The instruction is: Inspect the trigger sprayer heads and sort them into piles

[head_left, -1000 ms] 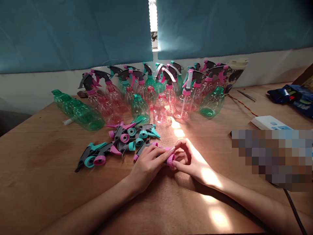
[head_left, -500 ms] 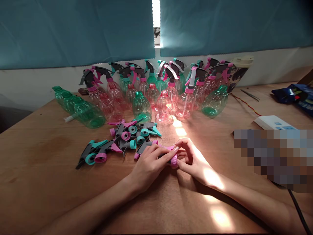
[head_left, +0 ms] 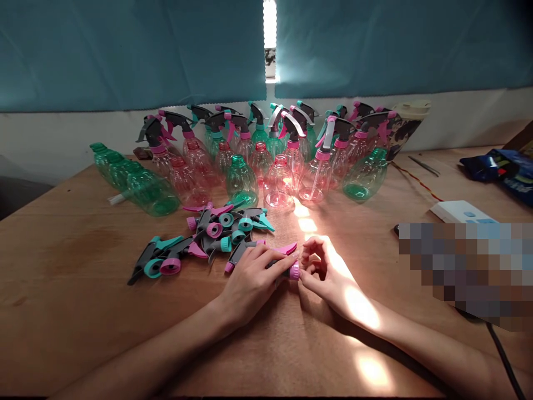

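My left hand (head_left: 259, 273) is closed over a trigger sprayer head (head_left: 294, 271) lying on its side near the table; its pink ridged collar points right and its pink trigger shows above my fingers. Most of its dark body is hidden under the palm. Just right of the collar is my right hand (head_left: 327, 272), its fingers curved and apart from the thumb. The thumb tip is at the collar's edge; I cannot tell whether it touches. Left of my hands lies a pile of sprayer heads (head_left: 214, 230), dark with pink or teal parts.
Behind the pile stand several pink bottles (head_left: 280, 186) and green bottles (head_left: 241, 183), many at the back topped with sprayers. Green bottles (head_left: 152, 189) form a row at left. A white power strip (head_left: 462, 211), a blue packet (head_left: 495, 169) and a patterned cup (head_left: 403, 130) are at right.
My right fingers have come off the pink collar and spread from the thumb. The left hand keeps hold of the sprayer head, which has shifted slightly left.
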Demonstrator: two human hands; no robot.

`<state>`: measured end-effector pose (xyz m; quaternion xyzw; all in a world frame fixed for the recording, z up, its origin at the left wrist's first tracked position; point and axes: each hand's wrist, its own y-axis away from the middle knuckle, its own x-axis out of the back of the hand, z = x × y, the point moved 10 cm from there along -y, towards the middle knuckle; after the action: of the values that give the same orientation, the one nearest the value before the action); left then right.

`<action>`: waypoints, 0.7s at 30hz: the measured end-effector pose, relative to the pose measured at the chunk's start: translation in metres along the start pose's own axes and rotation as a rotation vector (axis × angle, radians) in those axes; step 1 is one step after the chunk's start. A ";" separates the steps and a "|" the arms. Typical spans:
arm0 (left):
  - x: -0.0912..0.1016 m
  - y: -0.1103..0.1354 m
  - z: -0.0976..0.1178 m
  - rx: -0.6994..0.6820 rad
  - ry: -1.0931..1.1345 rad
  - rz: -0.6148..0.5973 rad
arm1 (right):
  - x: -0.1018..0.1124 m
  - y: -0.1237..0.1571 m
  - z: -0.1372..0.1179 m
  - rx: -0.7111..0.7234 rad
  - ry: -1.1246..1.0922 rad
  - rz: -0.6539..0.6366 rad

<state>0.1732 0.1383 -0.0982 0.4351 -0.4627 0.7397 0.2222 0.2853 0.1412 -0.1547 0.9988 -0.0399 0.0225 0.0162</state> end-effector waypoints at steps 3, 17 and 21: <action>0.000 0.000 0.000 0.002 -0.002 0.014 | 0.001 0.001 -0.001 -0.004 0.041 0.006; -0.001 0.001 -0.001 0.009 -0.001 0.012 | 0.002 0.008 -0.011 0.077 0.153 0.008; -0.003 -0.002 -0.001 0.060 -0.023 -0.022 | 0.005 0.006 -0.007 0.059 0.140 0.020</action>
<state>0.1758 0.1404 -0.1004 0.4549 -0.4382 0.7457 0.2119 0.2898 0.1346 -0.1469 0.9944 -0.0482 0.0938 -0.0109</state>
